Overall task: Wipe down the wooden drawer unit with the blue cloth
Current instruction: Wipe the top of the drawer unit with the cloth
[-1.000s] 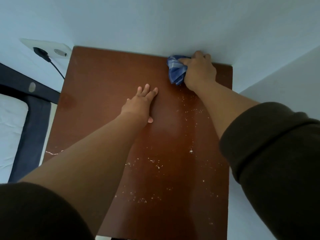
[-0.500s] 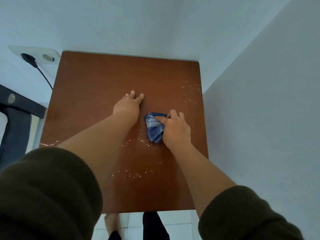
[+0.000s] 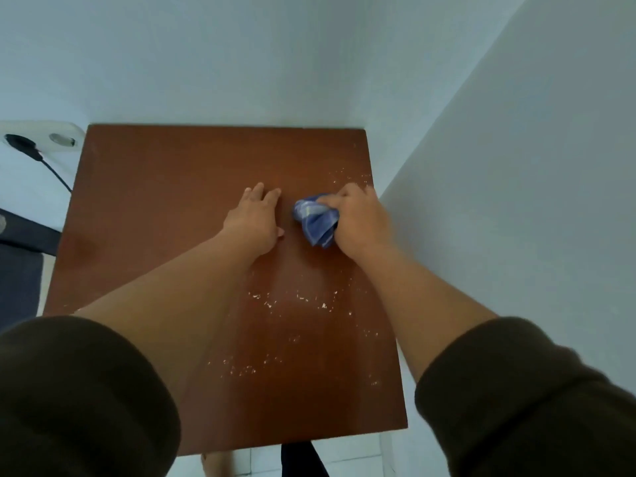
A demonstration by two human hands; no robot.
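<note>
I look down on the reddish-brown top of the wooden drawer unit [image 3: 155, 187], set in a corner between two pale walls. My right hand [image 3: 361, 218] is closed around the bunched blue cloth [image 3: 316, 220] and presses it on the top near the right edge. My left hand [image 3: 253, 218] lies flat on the wood just left of the cloth, fingers stretched out, holding nothing. White crumbs [image 3: 296, 301] are scattered over the near half of the top and by the right edge beyond my right hand.
A white wall socket [image 3: 44, 136] with a black plug and cable [image 3: 51, 170] sits left of the unit. A dark bed frame [image 3: 24, 232] stands at the far left. The right wall [image 3: 516, 201] runs close along the unit's right side. Tiled floor [image 3: 351, 456] shows below.
My right hand has dragged the cloth from the back edge toward me, then out to the right edge. My left hand has stayed flat on the top. My view has pulled back.
</note>
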